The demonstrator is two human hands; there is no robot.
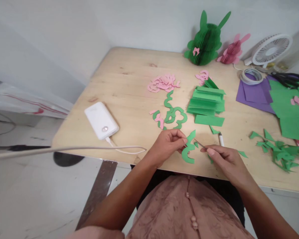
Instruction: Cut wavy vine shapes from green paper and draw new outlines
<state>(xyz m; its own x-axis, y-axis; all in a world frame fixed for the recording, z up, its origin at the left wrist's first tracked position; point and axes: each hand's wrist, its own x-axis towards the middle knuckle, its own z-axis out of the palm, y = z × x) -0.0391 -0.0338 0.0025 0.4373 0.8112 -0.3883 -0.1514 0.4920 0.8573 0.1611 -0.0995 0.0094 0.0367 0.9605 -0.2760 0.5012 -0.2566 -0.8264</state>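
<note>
My left hand (169,143) pinches a wavy-edged green paper cutout (188,150) at its left side, near the table's front edge. Just right of it, my right hand (223,157) is closed on a thin, dark, pointed metal tool (201,144), perhaps a small pair of scissors; its handle is hidden by the fingers. The tool points toward the cutout, where a small green scrap (196,144) shows by the tip. Beyond my left hand lie several curved green cutouts (179,113), with a pink and green group (158,117) beside them.
Pink cutouts (164,83) and folded green strips (205,101) lie farther back. Green scraps (280,152), purple sheets (255,89), black scissors (286,79), tape (251,76) and a fan (271,49) occupy the right. Paper rabbits (206,43) stand behind; a white power bank (101,120) lies left.
</note>
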